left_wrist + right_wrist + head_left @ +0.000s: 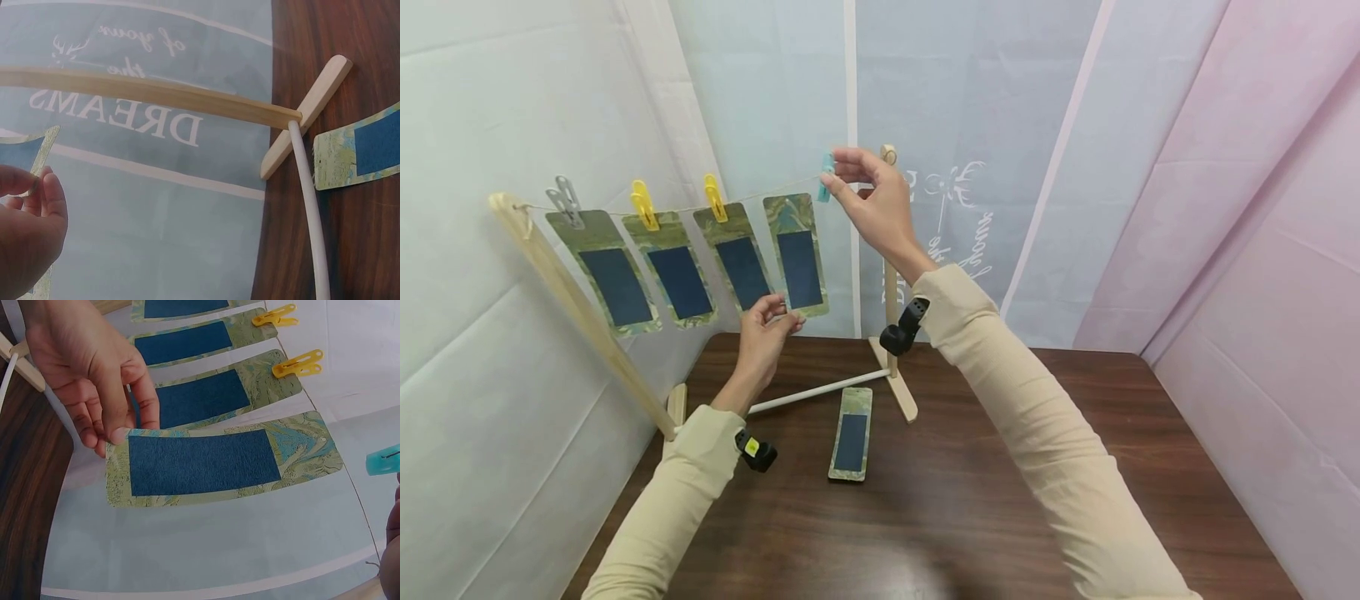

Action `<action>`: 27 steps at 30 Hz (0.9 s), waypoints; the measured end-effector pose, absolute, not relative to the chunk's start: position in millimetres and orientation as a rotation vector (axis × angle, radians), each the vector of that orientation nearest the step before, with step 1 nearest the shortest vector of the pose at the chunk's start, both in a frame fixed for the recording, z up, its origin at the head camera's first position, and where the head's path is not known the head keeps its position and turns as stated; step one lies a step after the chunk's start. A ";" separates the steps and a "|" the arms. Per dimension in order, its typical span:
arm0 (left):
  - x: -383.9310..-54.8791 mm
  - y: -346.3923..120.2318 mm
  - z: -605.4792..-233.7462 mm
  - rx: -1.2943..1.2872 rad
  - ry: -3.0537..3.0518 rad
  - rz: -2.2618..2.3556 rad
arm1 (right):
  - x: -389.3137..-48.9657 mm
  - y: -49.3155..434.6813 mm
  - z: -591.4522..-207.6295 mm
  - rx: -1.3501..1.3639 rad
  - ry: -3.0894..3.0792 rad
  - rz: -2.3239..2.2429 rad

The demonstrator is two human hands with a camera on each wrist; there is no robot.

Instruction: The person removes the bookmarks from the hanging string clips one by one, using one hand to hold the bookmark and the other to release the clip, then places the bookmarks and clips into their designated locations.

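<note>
Teal clothespin (383, 462) outside left-wrist view

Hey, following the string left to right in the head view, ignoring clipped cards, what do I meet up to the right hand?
Left wooden post, gray clip, first yellow clip, second yellow clip, unclipped card, teal clip, right hand.

Blue-grey cloth (985, 108) with white stripes (850, 75) and mirrored lettering (122, 114) fills the upper middle; creased whitish sheeting (482, 333) hangs left, pinkish sheeting (1247, 275) right; glare (898, 575) lights the brown counter (985, 483) bottom centre.
</note>
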State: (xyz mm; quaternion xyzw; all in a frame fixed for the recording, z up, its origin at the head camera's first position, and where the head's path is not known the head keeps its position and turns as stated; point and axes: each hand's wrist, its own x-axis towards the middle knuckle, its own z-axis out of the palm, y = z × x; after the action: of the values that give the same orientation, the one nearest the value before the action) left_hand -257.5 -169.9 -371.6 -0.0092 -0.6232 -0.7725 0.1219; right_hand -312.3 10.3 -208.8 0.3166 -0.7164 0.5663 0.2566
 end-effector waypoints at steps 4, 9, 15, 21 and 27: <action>-255.2 -169.7 -371.6 -0.029 -1.852 -2.249 | -309.0 17.2 -213.8 0.855 -1.967 1.514; -251.6 -167.7 -369.2 -0.050 -1.859 -2.260 | -302.5 28.1 -221.2 0.881 -1.967 1.494; -246.2 -165.6 -367.7 -0.061 -1.864 -2.287 | -295.7 43.0 -229.6 0.859 -1.980 1.542; -241.8 -165.8 -367.4 -0.074 -1.906 -2.293 | -271.6 59.3 -226.5 0.782 -1.988 1.577; -237.6 -165.9 -368.6 -0.103 -1.893 -2.322 | -253.7 74.8 -226.9 0.708 -2.010 1.589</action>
State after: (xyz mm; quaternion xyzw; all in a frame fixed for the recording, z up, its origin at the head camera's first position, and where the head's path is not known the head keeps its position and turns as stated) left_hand -237.6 -165.9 -368.6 -0.0342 -0.6297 -0.7727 0.0720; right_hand -253.7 74.8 -226.9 0.2587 -0.7342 0.5803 0.2395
